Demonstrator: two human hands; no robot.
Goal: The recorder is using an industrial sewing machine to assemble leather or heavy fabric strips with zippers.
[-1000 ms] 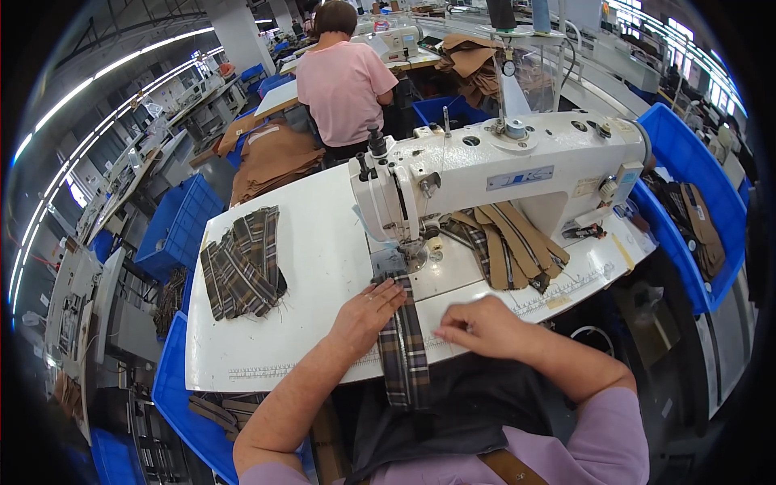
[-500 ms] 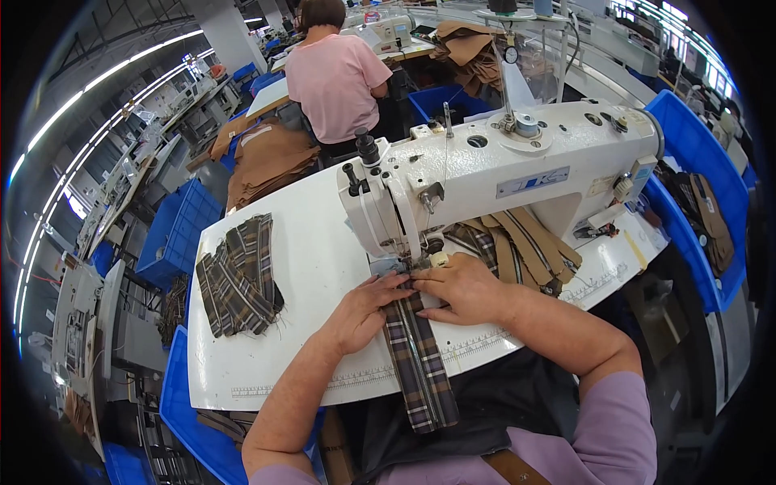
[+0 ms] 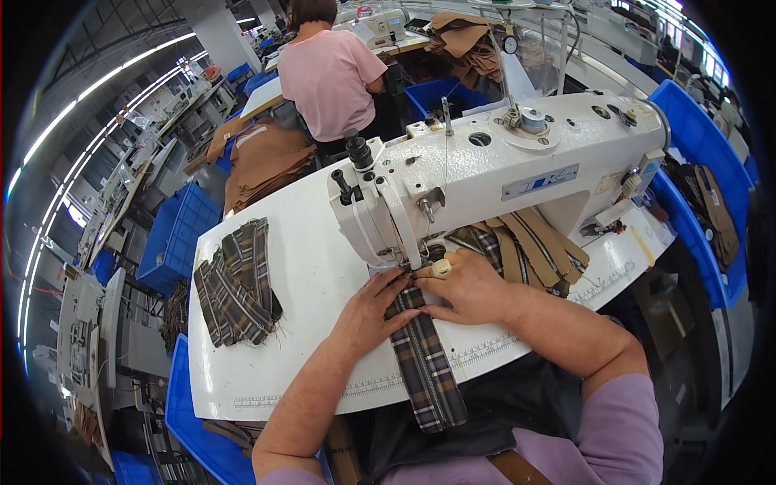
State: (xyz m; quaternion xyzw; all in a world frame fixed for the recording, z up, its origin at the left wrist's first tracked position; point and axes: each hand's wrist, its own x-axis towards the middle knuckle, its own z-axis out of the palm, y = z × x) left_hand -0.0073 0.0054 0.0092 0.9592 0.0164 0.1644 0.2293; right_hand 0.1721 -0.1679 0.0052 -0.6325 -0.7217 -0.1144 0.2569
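Observation:
My left hand (image 3: 373, 311) lies on a long plaid strip (image 3: 428, 380) with a lengthwise seam or zipper line, its fingers extended toward the presser foot (image 3: 411, 267) of a white sewing machine (image 3: 493, 162). Opposite it, my right hand (image 3: 461, 287) rests on the same strip, index finger near the foot and thumb apart from the fingers. The strip's top end is hidden under fingers and machine; its tail hangs past the table's front edge. A pile of plaid pieces (image 3: 234, 283) sits on the white table (image 3: 307, 234) at left. Tan-and-plaid strips (image 3: 529, 246) lie right of my hands.
Blue bins stand at the right (image 3: 707, 129), left (image 3: 166, 234) and lower left (image 3: 194, 412). A person in pink (image 3: 331, 89) sits beyond my table, near stacked brown pieces (image 3: 259, 178). Other machine tables (image 3: 81, 323) line the left side.
My right hand has moved forward and left onto the strip by the presser foot. My left hand's fingers have moved up toward the needle. The view has shifted slightly.

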